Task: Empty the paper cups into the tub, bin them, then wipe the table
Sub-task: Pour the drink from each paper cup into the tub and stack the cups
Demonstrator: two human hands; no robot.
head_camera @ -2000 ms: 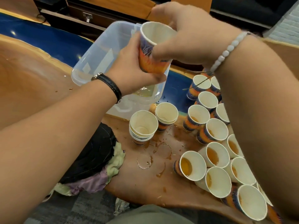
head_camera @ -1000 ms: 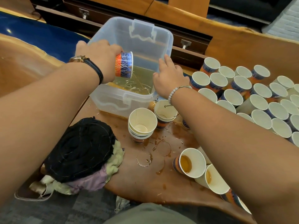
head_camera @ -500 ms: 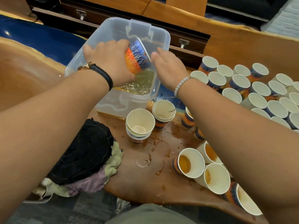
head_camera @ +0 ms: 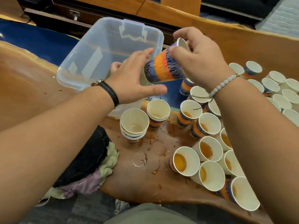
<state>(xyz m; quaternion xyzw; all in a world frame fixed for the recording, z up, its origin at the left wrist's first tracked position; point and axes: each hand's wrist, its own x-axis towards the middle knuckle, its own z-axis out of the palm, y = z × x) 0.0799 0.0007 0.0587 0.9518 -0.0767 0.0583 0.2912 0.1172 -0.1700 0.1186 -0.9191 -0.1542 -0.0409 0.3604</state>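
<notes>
Above the near right corner of the clear tub [head_camera: 90,50], a patterned paper cup [head_camera: 165,68] lies tilted on its side, its mouth turned to the far right. The right hand [head_camera: 199,62] has its grip clamped on the rim end, thumb on the wall and fingers over the lip. The left hand [head_camera: 132,81] lies with fairly straight fingers against the base end, thumb out below, its grip apart rather than wrapped round.

The cup looks drained, so it is probably very light, thin-walled and easy to crush, and likely a little slick outside. The rolled rim and the base should be its stiffest parts, so a light pinch there suits it better than a squeeze at mid-wall.

On the wooden surface [head_camera: 142,183], a stack of emptied cups [head_camera: 134,125] and a second stack [head_camera: 158,113] stand just near of the tub. The filled cups [head_camera: 184,160] to the right hold amber liquid and would likely slop if tilted or pinched hard. Spill rings [head_camera: 139,159] wet the surface, and rags [head_camera: 90,160] lie at its near left edge.
</notes>
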